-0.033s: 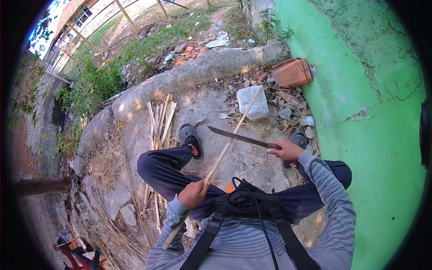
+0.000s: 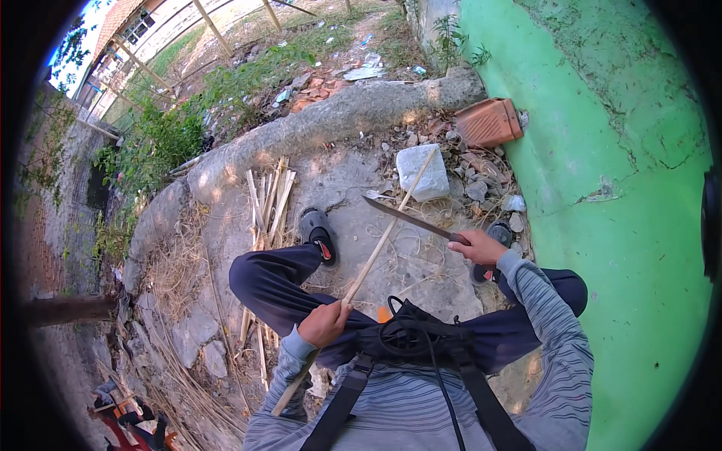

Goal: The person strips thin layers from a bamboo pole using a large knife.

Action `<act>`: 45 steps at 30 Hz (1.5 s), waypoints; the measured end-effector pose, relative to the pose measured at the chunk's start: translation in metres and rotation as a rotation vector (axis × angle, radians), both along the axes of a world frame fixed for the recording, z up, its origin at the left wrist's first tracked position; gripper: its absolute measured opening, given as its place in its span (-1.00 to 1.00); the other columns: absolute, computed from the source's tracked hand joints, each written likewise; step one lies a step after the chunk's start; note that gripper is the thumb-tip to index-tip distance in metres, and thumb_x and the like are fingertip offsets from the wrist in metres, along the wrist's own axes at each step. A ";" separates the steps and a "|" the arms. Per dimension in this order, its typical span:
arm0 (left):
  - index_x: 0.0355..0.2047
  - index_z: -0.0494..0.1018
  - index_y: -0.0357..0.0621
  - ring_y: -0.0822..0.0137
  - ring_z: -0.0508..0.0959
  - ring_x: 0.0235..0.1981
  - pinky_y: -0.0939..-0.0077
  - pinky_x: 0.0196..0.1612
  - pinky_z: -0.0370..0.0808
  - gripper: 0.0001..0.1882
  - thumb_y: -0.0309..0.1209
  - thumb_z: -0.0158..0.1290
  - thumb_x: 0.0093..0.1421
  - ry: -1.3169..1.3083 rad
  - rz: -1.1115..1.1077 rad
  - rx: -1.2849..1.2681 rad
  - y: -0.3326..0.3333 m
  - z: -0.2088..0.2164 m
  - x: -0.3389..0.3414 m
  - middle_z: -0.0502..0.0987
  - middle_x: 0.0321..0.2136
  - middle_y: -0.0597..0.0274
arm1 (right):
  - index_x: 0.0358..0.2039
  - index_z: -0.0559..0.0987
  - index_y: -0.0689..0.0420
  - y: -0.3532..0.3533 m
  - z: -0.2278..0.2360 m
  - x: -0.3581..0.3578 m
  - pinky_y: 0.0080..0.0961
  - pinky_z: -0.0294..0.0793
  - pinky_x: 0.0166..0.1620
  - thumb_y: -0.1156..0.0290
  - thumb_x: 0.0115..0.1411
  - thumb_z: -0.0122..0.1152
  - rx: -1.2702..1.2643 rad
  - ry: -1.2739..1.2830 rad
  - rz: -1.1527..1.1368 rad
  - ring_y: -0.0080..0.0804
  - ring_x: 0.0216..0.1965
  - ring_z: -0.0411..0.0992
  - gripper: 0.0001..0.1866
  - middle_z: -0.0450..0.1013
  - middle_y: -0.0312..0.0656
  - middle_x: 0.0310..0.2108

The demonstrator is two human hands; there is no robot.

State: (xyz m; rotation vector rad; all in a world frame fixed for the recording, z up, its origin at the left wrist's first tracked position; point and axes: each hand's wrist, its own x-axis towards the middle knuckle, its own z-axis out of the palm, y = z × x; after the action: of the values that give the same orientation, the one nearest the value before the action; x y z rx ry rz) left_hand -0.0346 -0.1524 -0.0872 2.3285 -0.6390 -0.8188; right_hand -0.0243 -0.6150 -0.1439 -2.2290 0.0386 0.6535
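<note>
Not gonna lie, this setup makes me a bit nervous. The long-bladed knife (image 2: 415, 220) crosses the thin pale stick (image 2: 382, 249) on the person's side of the white block (image 2: 423, 173) — can't tell if steel touches wood. If the edge skids along the stick, I'd guess it could run toward the left hand (image 2: 322, 325) or the knee beside it. The stick's far end lies across the block, so a sideways push might roll it off and spoil the angle.

Pose-wise, the hands are well apart. The left one is wrapped round the stick, knuckles up, well back from the block, with the tail end slanting under that forearm. The right hand (image 2: 479, 248) is closed on the knife's handle, nearer the block and to its right — elbow bent out, blade pointing left, tip slightly raised.
</note>
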 end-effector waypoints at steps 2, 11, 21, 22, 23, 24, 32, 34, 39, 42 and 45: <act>-0.30 0.40 -0.28 -0.36 0.52 -0.38 -0.17 -0.35 0.37 -0.66 -0.24 -0.09 0.51 -0.005 -0.003 0.003 -0.001 0.000 -0.001 0.48 -0.51 -0.27 | -0.19 0.57 0.21 -0.001 -0.019 0.004 -0.33 0.46 -0.36 -0.09 0.38 0.22 -0.209 -0.215 -0.071 -0.35 -0.49 0.47 -0.48 0.51 -0.13 -0.50; -0.32 0.40 -0.27 -0.35 0.51 -0.40 -0.21 -0.35 0.36 -0.67 -0.24 -0.06 0.49 -0.066 -0.032 -0.008 0.001 0.005 -0.001 0.47 -0.52 -0.25 | -0.16 0.54 0.21 0.003 0.036 0.000 -0.31 0.48 -0.34 -0.04 0.39 0.22 0.264 0.450 0.032 -0.29 -0.47 0.49 -0.52 0.51 -0.11 -0.47; -0.30 0.41 -0.29 -0.31 0.52 -0.40 -0.21 -0.35 0.37 -0.67 -0.25 -0.06 0.49 -0.092 -0.073 0.019 0.004 0.003 -0.001 0.48 -0.49 -0.22 | -0.20 0.54 0.24 0.023 0.039 -0.006 -0.14 0.47 -0.23 -0.01 0.37 0.25 0.147 0.048 0.245 0.04 -0.33 0.53 -0.52 0.56 0.09 -0.35; -0.29 0.41 -0.29 -0.31 0.52 -0.40 -0.20 -0.35 0.37 -0.68 -0.25 -0.06 0.49 -0.140 -0.109 0.005 0.007 -0.001 -0.003 0.48 -0.49 -0.22 | -0.20 0.54 0.24 0.025 0.043 -0.007 -0.16 0.46 -0.25 -0.02 0.37 0.25 0.222 0.089 0.316 0.01 -0.35 0.52 -0.52 0.56 0.08 -0.37; -0.28 0.41 -0.29 -0.30 0.51 -0.41 -0.19 -0.36 0.37 -0.70 -0.26 -0.05 0.49 -0.129 -0.104 0.014 0.005 0.000 -0.002 0.47 -0.50 -0.21 | -0.20 0.55 0.23 0.022 0.049 -0.005 -0.19 0.46 -0.28 -0.02 0.36 0.27 0.200 0.161 0.274 -0.04 -0.40 0.51 -0.52 0.55 0.04 -0.40; -0.27 0.41 -0.28 -0.30 0.51 -0.42 -0.18 -0.37 0.37 -0.71 -0.27 -0.05 0.48 -0.118 -0.098 0.024 0.002 0.001 0.000 0.46 -0.50 -0.21 | -0.20 0.55 0.23 0.019 0.044 -0.006 -0.18 0.46 -0.28 -0.02 0.36 0.27 0.165 0.081 0.228 -0.02 -0.41 0.51 -0.53 0.55 0.04 -0.41; -0.26 0.39 -0.30 -0.27 0.48 -0.47 -0.11 -0.42 0.37 -0.78 -0.36 -0.04 0.47 -0.113 -0.093 -0.041 -0.004 0.019 0.009 0.41 -0.53 -0.20 | -0.20 0.61 0.24 0.002 0.033 -0.015 -0.13 0.47 -0.30 -0.01 0.31 0.31 -0.100 -0.264 -0.190 0.10 -0.43 0.53 -0.53 0.56 0.13 -0.44; -0.26 0.39 -0.29 -0.28 0.48 -0.48 -0.11 -0.42 0.35 -0.76 -0.33 -0.04 0.48 -0.195 -0.106 -0.055 -0.007 0.014 0.010 0.41 -0.55 -0.20 | -0.20 0.62 0.24 0.000 0.041 -0.024 -0.14 0.47 -0.31 0.00 0.30 0.31 -0.105 -0.279 -0.224 0.08 -0.44 0.54 -0.53 0.56 0.13 -0.45; -0.28 0.38 -0.25 -0.28 0.52 -0.48 -0.12 -0.40 0.34 -0.68 -0.21 -0.02 0.49 -0.007 0.052 0.008 -0.027 0.044 0.011 0.46 -0.60 -0.19 | -0.21 0.62 0.26 0.020 0.062 -0.048 -0.19 0.49 -0.33 0.04 0.29 0.34 0.027 -0.293 -0.194 0.03 -0.47 0.54 -0.55 0.57 0.07 -0.47; -0.28 0.36 -0.25 -0.27 0.53 -0.48 -0.11 -0.40 0.35 -0.66 -0.18 -0.01 0.48 0.049 0.051 0.073 -0.040 0.072 0.014 0.46 -0.60 -0.19 | -0.18 0.62 0.21 0.039 0.055 -0.063 -0.21 0.55 -0.29 0.04 0.27 0.37 0.061 -0.294 -0.122 0.03 -0.43 0.59 -0.56 0.59 0.04 -0.45; -0.28 0.34 -0.24 -0.29 0.54 -0.45 -0.14 -0.37 0.36 -0.67 -0.18 0.00 0.47 0.027 0.025 0.105 -0.048 0.079 0.015 0.47 -0.59 -0.19 | -0.13 0.61 0.16 0.053 0.043 -0.079 -0.20 0.59 -0.26 0.02 0.23 0.40 0.009 -0.358 -0.088 0.04 -0.40 0.62 -0.55 0.60 0.02 -0.43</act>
State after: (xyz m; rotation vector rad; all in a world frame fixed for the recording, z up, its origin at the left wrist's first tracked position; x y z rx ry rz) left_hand -0.0195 -0.2003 -0.0079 2.4097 -0.5671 -0.8909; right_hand -0.1031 -0.5622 -0.1010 -2.2892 -0.0466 0.2007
